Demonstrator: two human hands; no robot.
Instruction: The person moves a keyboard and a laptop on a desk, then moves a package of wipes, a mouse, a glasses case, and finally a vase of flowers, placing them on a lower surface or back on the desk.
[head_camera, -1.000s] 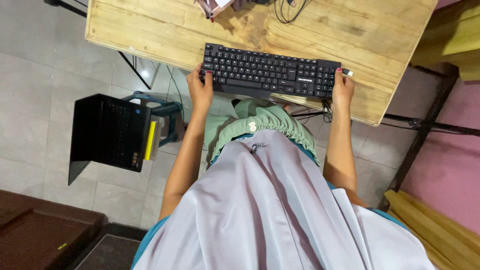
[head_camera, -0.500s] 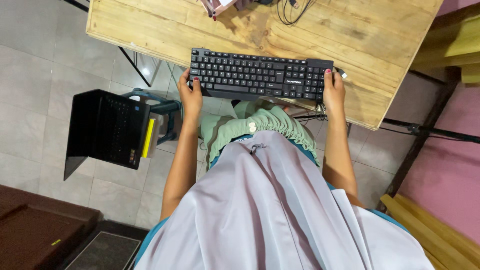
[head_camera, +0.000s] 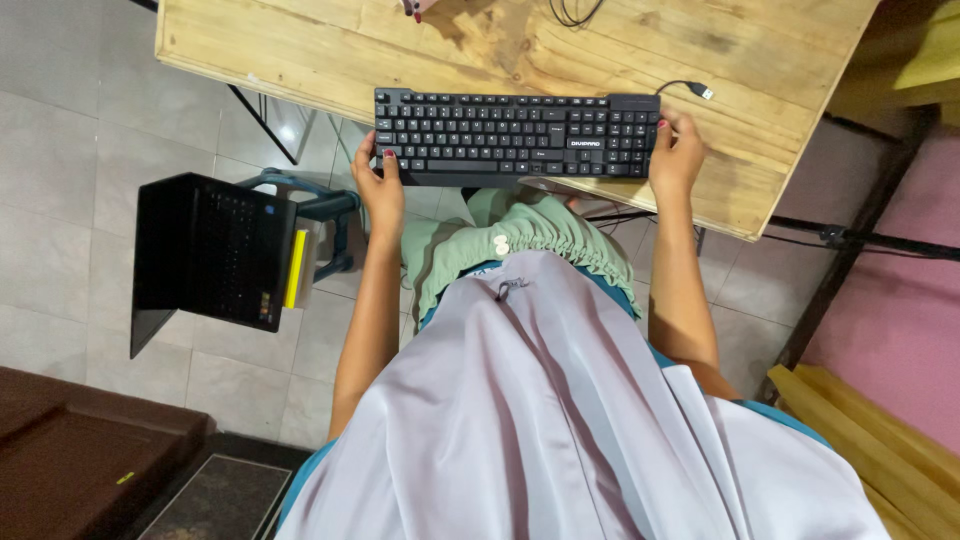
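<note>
At the near edge of the wooden tabletop (head_camera: 300, 55) lies a black full-size keyboard (head_camera: 516, 135), long axis parallel to that edge, its front side overhanging slightly. Its housing is matte black with rows of black keys carrying pale legends; a number block sits at its right end. A thin black cable with a metal plug (head_camera: 704, 92) runs from the keyboard's right rear corner and lies on the wood just beside it.

Left hand (head_camera: 381, 190): fingers clamped on the keyboard's left front corner, thumb on the top face, the remaining fingers hidden beneath.

Right hand (head_camera: 676, 158): fingers clamped on the right end, thumb resting at the top edge.

Beside the person's left arm, an open black laptop (head_camera: 210, 255) rests on a blue-green stool (head_camera: 325, 215) on the tiled floor (head_camera: 60, 150).
</note>
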